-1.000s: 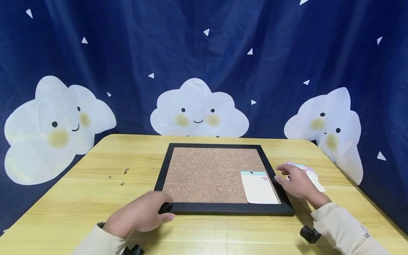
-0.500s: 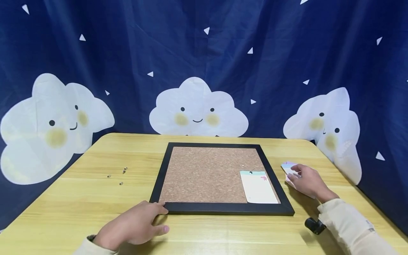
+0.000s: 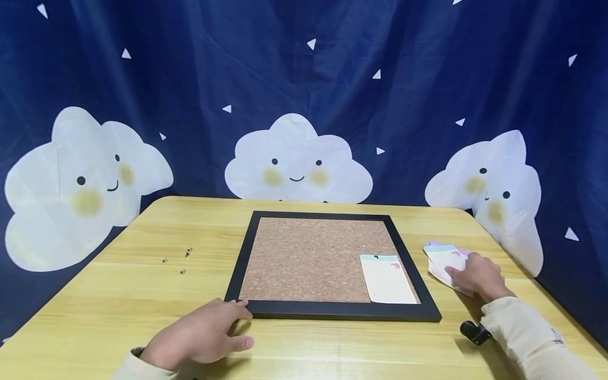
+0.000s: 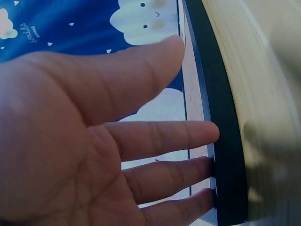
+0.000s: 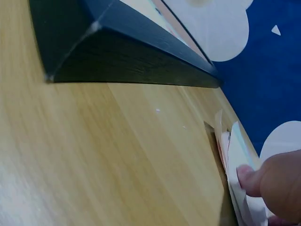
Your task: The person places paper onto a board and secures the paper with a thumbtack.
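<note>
Pale paper sheets (image 3: 443, 258) sit pinched in the person's right hand (image 3: 482, 276), thumb on top. Left of that grip lies a black-framed cork board (image 3: 309, 264) bearing a white card (image 3: 389, 281); the left hand (image 3: 199, 331), fingers extended, touches its near-left corner, with small shiny pieces (image 3: 182, 272) beyond that hand.

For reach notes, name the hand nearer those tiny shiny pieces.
Left. The left hand is on the near side of the shiny pieces; the right hand is across the corkboard, pinching cards.
</note>
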The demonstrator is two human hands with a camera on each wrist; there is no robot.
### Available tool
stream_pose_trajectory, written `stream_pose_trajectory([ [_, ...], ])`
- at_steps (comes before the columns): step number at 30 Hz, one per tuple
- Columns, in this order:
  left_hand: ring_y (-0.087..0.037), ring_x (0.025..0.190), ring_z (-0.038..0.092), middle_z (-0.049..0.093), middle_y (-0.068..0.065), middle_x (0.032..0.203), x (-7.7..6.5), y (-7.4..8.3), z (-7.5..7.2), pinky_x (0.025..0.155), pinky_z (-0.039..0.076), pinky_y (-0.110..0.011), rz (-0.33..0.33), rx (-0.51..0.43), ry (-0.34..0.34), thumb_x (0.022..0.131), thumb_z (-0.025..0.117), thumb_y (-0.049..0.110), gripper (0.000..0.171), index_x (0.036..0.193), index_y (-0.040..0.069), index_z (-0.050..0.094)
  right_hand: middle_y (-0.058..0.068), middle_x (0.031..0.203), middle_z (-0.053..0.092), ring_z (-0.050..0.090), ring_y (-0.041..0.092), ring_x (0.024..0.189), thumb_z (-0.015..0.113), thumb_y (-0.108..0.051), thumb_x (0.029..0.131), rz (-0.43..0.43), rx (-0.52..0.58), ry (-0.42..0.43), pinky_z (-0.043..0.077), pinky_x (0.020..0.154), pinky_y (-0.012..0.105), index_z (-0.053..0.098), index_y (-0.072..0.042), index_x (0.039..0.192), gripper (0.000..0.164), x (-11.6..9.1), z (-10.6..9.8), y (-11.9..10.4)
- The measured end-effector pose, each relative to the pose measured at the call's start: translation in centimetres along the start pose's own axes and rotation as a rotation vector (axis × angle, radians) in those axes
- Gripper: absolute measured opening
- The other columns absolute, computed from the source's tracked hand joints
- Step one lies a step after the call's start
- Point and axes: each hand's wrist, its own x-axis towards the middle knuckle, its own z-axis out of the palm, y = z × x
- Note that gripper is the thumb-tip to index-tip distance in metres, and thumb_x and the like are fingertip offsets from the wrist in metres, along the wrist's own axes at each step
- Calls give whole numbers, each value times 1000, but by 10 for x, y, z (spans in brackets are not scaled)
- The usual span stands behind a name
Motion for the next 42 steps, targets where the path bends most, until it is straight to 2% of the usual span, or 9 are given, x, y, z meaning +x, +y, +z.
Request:
stream_pose_trajectory([
  [8, -43, 131, 41, 50, -21, 140, 0, 2, -3, 106, 30, -60, 0, -25, -23, 85, 73, 37, 38, 115, 13, 68, 39, 97, 53, 49, 49, 87, 72, -36, 82, 12, 45, 98, 41, 68, 53, 45, 23, 115, 73, -2, 1, 3],
  [14, -42, 132, 40, 49, -21, 141, 0, 3, -3, 106, 30, -60, -14, -45, -30, 85, 73, 37, 38, 115, 14, 68, 43, 103, 51, 47, 52, 93, 76, -19, 78, -18, 86, 195, 41, 80, 59, 48, 26, 114, 64, -1, 5, 2],
  [17, -43, 132, 40, 48, -22, 141, -1, 2, -2, 105, 30, -61, 5, -56, -29, 85, 73, 37, 38, 115, 13, 68, 44, 110, 49, 47, 54, 97, 71, -13, 81, 4, 120, 178, 41, 85, 61, 43, 26, 119, 61, -1, 5, 3],
  [21, -45, 131, 41, 49, -24, 139, -2, 0, -1, 105, 30, -62, 36, -52, -19, 85, 73, 36, 38, 115, 12, 68, 44, 117, 45, 47, 53, 98, 63, -10, 85, 59, 160, 137, 42, 86, 61, 37, 23, 124, 57, -2, 6, 3],
  [26, -45, 129, 42, 50, -22, 139, -1, -1, -1, 103, 34, -60, 34, -48, -15, 85, 73, 36, 36, 114, 14, 68, 45, 121, 42, 46, 50, 97, 59, -8, 88, 97, 190, 133, 42, 85, 60, 34, 21, 127, 56, -4, 7, 2],
  [33, -46, 126, 45, 51, -22, 138, -3, -3, 0, 102, 36, -60, 58, -20, 6, 86, 73, 38, 36, 112, 14, 69, 45, 119, 42, 47, 50, 97, 57, -10, 90, 96, 240, 177, 43, 86, 61, 32, 20, 130, 56, -7, 5, 0],
  [37, -46, 125, 47, 51, -22, 138, -3, -4, 0, 101, 37, -60, 70, -9, 12, 86, 72, 39, 36, 112, 14, 69, 43, 114, 47, 50, 50, 94, 58, -11, 90, 72, 261, 216, 46, 80, 58, 33, 20, 129, 56, -8, 6, -1],
  [42, -44, 126, 46, 51, -23, 138, -2, -4, 0, 101, 37, -59, 69, -19, 7, 86, 72, 38, 36, 112, 13, 69, 41, 110, 49, 53, 48, 91, 61, -10, 89, 84, 311, 244, 48, 75, 53, 33, 19, 131, 57, -9, 6, -5],
])
